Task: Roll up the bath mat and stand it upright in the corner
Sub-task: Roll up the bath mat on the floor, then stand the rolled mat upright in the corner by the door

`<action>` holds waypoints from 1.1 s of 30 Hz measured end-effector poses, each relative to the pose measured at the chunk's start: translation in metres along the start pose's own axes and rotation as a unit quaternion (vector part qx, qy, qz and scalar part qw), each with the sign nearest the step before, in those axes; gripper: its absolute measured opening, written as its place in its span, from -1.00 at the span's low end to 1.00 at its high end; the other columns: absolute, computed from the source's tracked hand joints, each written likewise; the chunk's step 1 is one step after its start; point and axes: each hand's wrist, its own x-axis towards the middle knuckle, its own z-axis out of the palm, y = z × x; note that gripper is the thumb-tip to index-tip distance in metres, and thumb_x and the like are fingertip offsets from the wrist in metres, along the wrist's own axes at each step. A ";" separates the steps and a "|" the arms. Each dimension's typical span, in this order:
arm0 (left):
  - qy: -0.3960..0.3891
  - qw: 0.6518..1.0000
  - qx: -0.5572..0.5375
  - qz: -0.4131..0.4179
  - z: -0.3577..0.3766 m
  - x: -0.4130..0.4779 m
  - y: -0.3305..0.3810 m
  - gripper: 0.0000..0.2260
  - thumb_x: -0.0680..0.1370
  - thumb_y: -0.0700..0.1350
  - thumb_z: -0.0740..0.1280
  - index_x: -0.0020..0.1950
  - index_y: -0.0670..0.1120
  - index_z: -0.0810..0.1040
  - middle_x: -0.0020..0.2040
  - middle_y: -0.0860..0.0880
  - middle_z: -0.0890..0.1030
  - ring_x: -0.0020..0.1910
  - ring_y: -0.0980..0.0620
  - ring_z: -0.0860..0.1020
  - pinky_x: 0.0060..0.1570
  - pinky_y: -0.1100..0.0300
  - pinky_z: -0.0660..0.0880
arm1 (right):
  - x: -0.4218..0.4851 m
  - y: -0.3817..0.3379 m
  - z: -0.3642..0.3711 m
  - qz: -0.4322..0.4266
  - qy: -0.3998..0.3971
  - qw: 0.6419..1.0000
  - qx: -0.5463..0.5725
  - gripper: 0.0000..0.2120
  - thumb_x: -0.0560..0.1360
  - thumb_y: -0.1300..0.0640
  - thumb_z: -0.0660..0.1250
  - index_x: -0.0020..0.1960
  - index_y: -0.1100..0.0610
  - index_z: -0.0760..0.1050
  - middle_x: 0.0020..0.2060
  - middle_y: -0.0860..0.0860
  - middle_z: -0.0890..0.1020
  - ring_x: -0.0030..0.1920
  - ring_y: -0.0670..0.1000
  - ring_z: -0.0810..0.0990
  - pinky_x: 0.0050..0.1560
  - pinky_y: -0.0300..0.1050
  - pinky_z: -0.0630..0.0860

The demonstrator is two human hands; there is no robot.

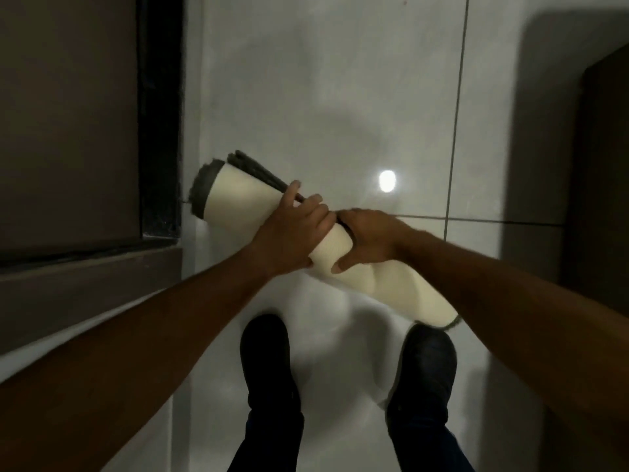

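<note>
The bath mat (238,199) is rolled into a long tube, cream backing outside, grey pile showing at its ends. It is held off the white tile floor, slanting from upper left to lower right. My left hand (292,236) wraps around the middle of the roll. Right beside it, my right hand (367,240) grips the roll too, thumb underneath. The left end of the roll is close to a dark door frame (160,131). The right end hangs above my right shoe.
A brown door (68,114) and dark frame fill the left side, with a grey-brown step or skirting (85,284) below it. My two dark shoes (269,362) stand on the glossy tiles. A dark piece of furniture (602,165) stands at the right edge.
</note>
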 end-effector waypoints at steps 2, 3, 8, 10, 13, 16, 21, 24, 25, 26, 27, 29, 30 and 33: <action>0.045 0.999 0.026 -0.009 -0.043 0.001 -0.010 -0.18 0.33 0.22 0.48 0.47 -0.11 0.30 0.47 -0.18 0.36 0.52 -0.24 0.17 0.42 -0.43 -0.09 | -0.024 -0.004 -0.023 0.021 0.037 0.996 0.082 -0.15 0.24 -0.23 0.59 0.42 0.03 0.36 0.25 0.03 0.59 0.16 0.07 0.58 0.12 -0.02 0.54; 0.094 0.995 0.012 -0.042 -0.067 0.004 -0.016 -0.12 0.36 0.27 0.45 0.54 -0.07 0.20 0.54 -0.18 0.24 0.55 -0.26 0.07 0.40 -0.46 -0.14 | -0.037 -0.005 -0.041 0.034 0.052 0.990 0.125 -0.16 0.25 -0.20 0.59 0.42 0.01 0.36 0.25 0.02 0.59 0.15 0.05 0.58 0.09 -0.06 0.53; 0.326 0.694 -0.466 -0.442 -0.174 0.021 -0.045 0.08 0.32 0.36 0.47 0.61 0.06 -0.11 0.62 -0.08 -0.10 0.58 -0.08 -0.03 0.50 -0.18 0.00 | -0.095 -0.009 -0.138 0.065 0.092 0.942 0.315 -0.11 0.24 -0.08 0.65 0.46 0.01 0.31 0.29 -0.03 0.55 0.22 0.01 0.55 0.21 0.00 0.56; 0.250 0.472 -0.709 -0.461 -0.226 0.040 -0.068 0.17 0.22 0.33 0.55 0.59 0.19 -0.14 0.62 0.01 -0.05 0.56 0.00 0.05 0.50 -0.17 0.05 | -0.116 -0.018 -0.195 0.057 0.096 0.933 0.343 -0.09 0.25 -0.06 0.66 0.47 0.02 0.31 0.29 -0.05 0.55 0.24 0.00 0.55 0.26 0.05 0.55; 0.123 0.407 -0.845 -0.325 -0.272 0.074 -0.098 -0.14 0.39 0.14 0.52 0.56 0.16 0.11 0.51 -0.01 0.37 0.47 -0.06 0.33 0.42 -0.23 0.26 | -0.125 -0.034 -0.264 0.029 0.086 0.931 0.352 -0.08 0.26 -0.02 0.66 0.49 0.01 0.27 0.29 -0.05 0.56 0.24 0.00 0.56 0.28 0.11 0.55; 0.159 0.396 -0.866 -0.260 -0.324 0.116 -0.143 -0.33 0.44 0.01 0.50 0.49 0.03 0.30 0.35 -0.07 0.56 0.32 -0.09 0.52 0.29 -0.14 0.46 | -0.120 -0.051 -0.347 -0.004 0.070 0.938 0.340 -0.01 0.27 0.01 0.66 0.53 -0.04 0.16 0.28 -0.06 0.54 0.23 -0.03 0.55 0.23 0.04 0.57; 0.212 0.436 -0.841 -0.239 -0.393 0.169 -0.233 -0.31 0.41 -0.07 0.54 0.47 -0.04 0.33 0.30 -0.11 0.59 0.25 -0.09 0.58 0.25 -0.09 0.51 | -0.094 -0.102 -0.501 -0.054 0.151 0.919 0.360 0.07 0.22 -0.30 0.56 0.55 -0.09 0.07 0.31 -0.08 0.45 0.24 -0.04 0.52 0.21 -0.03 0.56; 0.230 0.478 -0.815 -0.234 -0.430 0.210 -0.297 -0.29 0.38 -0.09 0.56 0.45 -0.01 0.31 0.29 -0.10 0.58 0.22 -0.06 0.59 0.26 -0.12 0.51 | -0.063 -0.127 -0.595 -0.096 0.238 0.899 0.354 -0.01 0.26 -0.39 0.48 0.53 -0.14 0.10 0.24 -0.15 0.46 0.20 -0.06 0.55 0.08 -0.14 0.58; 0.239 0.491 -0.805 -0.234 -0.441 0.221 -0.313 -0.27 0.36 -0.09 0.57 0.45 0.00 0.30 0.28 -0.10 0.58 0.22 -0.06 0.59 0.25 -0.12 0.52 | -0.056 -0.134 -0.617 -0.102 0.257 0.896 0.348 -0.03 0.26 -0.39 0.48 0.51 -0.16 0.11 0.21 -0.19 0.47 0.18 -0.06 0.56 0.04 -0.18 0.58; 0.251 0.499 -0.794 -0.238 -0.456 0.236 -0.336 -0.24 0.33 -0.08 0.58 0.45 0.01 0.29 0.28 -0.09 0.58 0.21 -0.05 0.59 0.22 -0.11 0.54 | -0.043 -0.142 -0.646 -0.108 0.277 0.893 0.339 -0.05 0.26 -0.39 0.49 0.50 -0.16 0.13 0.20 -0.22 0.47 0.17 -0.07 0.56 0.02 -0.20 0.58; 0.255 0.507 -0.787 -0.242 -0.467 0.248 -0.350 -0.20 0.31 -0.03 0.60 0.45 0.03 0.27 0.27 -0.07 0.57 0.20 -0.04 0.59 0.18 -0.09 0.56 | -0.032 -0.146 -0.665 -0.109 0.293 0.887 0.339 -0.06 0.25 -0.41 0.48 0.48 -0.17 0.14 0.19 -0.23 0.48 0.16 -0.07 0.56 0.00 -0.21 0.58; 0.248 0.539 -0.766 -0.247 -0.485 0.269 -0.377 -0.12 0.27 0.08 0.62 0.46 0.12 0.19 0.29 0.00 0.53 0.20 0.01 0.57 0.11 0.01 0.59 | -0.012 -0.149 -0.700 -0.104 0.320 0.869 0.362 -0.09 0.25 -0.44 0.47 0.46 -0.15 0.20 0.22 -0.19 0.51 0.16 -0.06 0.58 -0.01 -0.18 0.60; 0.241 0.556 -0.757 -0.243 -0.491 0.279 -0.391 -0.09 0.27 0.14 0.61 0.46 0.18 0.15 0.31 0.01 0.50 0.21 0.03 0.55 0.09 0.05 0.59 | -0.001 -0.147 -0.717 -0.105 0.333 0.859 0.375 -0.11 0.25 -0.44 0.46 0.45 -0.13 0.24 0.23 -0.17 0.54 0.17 -0.05 0.59 0.01 -0.15 0.63; 0.228 0.571 -0.759 -0.214 -0.513 0.313 -0.444 -0.12 0.31 0.31 0.50 0.50 0.22 0.11 0.36 0.05 0.46 0.24 0.08 0.54 0.08 0.12 0.60 | 0.033 -0.139 -0.773 -0.115 0.335 0.838 0.416 -0.20 0.26 -0.41 0.48 0.40 -0.14 0.37 0.20 -0.15 0.60 0.14 -0.06 0.64 -0.03 -0.15 0.65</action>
